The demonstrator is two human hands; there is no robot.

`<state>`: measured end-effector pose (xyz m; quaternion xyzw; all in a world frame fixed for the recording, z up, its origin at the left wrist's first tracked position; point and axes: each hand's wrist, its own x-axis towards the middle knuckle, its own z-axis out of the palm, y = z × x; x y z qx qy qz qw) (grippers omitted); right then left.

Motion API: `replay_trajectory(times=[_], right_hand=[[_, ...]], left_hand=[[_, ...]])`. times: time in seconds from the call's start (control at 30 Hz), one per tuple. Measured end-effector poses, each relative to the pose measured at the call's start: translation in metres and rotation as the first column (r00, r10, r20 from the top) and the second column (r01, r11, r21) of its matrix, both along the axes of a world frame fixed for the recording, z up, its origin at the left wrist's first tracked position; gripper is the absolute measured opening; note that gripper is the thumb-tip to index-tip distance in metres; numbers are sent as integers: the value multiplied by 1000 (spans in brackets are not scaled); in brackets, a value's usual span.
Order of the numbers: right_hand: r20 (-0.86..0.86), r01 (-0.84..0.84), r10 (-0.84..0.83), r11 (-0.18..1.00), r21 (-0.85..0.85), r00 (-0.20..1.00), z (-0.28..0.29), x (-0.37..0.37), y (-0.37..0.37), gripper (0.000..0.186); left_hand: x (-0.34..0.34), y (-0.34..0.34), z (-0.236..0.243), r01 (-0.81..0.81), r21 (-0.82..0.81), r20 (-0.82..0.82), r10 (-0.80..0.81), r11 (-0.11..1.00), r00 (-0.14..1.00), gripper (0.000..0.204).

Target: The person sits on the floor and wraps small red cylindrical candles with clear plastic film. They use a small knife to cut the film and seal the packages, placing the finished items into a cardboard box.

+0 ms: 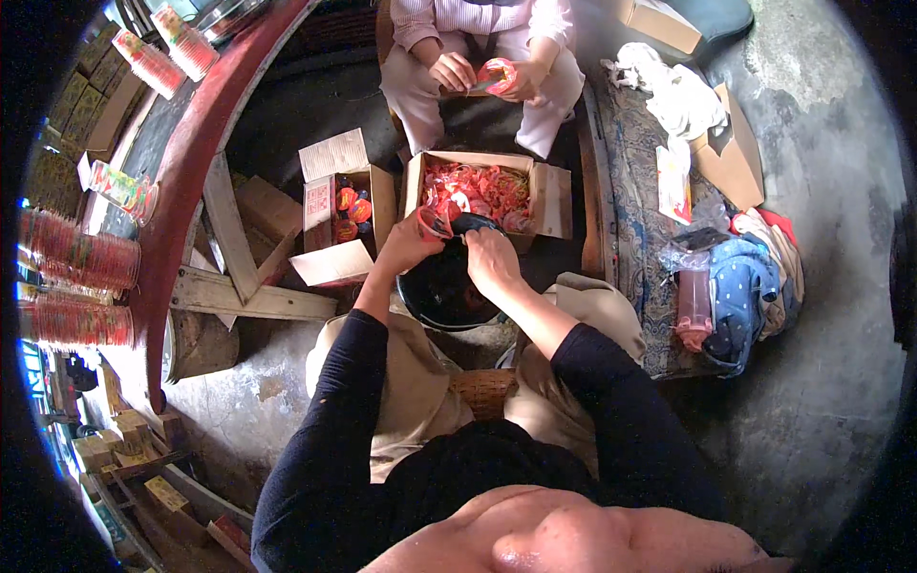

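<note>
My left hand (407,248) is closed around a red printed plastic cup (436,223), held tilted above a black bucket (441,304) between my knees. Close beside the cup, my right hand (492,260) is closed on a dark, black object (470,222) whose kind I cannot make out. Just beyond both hands stands an open cardboard box (415,181) full of red plastic scraps (482,189). The inside of the bucket is dark, and what lies in it is hard to see.
Opposite sits a person (482,67) holding another red cup and a thin tool. A smaller open carton (330,158) holds red-topped round items. At left, stacked cups (81,248) stand on a red-edged table (181,172). On the right, a patterned bench (630,248) bears cloths and a pink bottle (694,301).
</note>
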<state>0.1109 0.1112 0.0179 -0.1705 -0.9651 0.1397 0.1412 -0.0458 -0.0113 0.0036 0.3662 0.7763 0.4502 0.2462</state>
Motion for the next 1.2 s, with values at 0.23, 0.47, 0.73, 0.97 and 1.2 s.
replay_trajectory(times=[0.23,0.47,0.73,0.97,1.2], right_hand=[[-4,-27,28,998,63,1000,2,-6,-2,12],[63,18,8,919,-394,998,18,1,7,15],[-11,-19,17,990,-137,1000,10,6,7,11],[17,-17,18,998,-56,1000,10,3,-2,10],[-58,-25,26,999,23,998,1,-3,5,15]], left_hand=[[1,-4,16,122,-8,290,-114,993,950,41],[10,-3,20,-7,-21,-46,6,1000,999,50],[1,1,14,-17,2,-150,17,1000,989,50],[7,-1,17,-44,-47,-112,39,998,993,50],[2,0,15,5,50,312,-21,999,950,37]])
